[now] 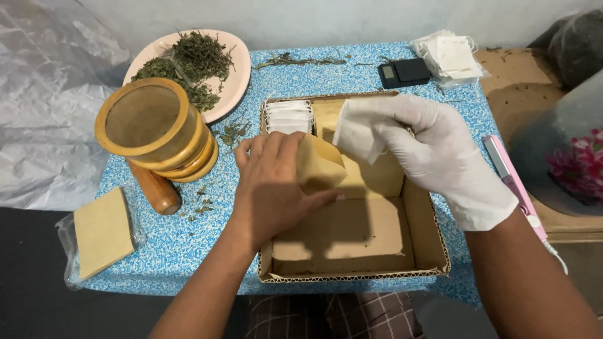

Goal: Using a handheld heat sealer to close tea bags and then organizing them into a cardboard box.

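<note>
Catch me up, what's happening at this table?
A person works over a shallow cardboard box on a blue speckled table. The bare left hand holds a small tan paper pouch, and the white-gloved right hand holds a white filter bag just above it. More white filter bags stand stacked in the box's far corner. Nearby: a wooden mortar with pestle, a pink plate of dried herbs, a small black scale.
</note>
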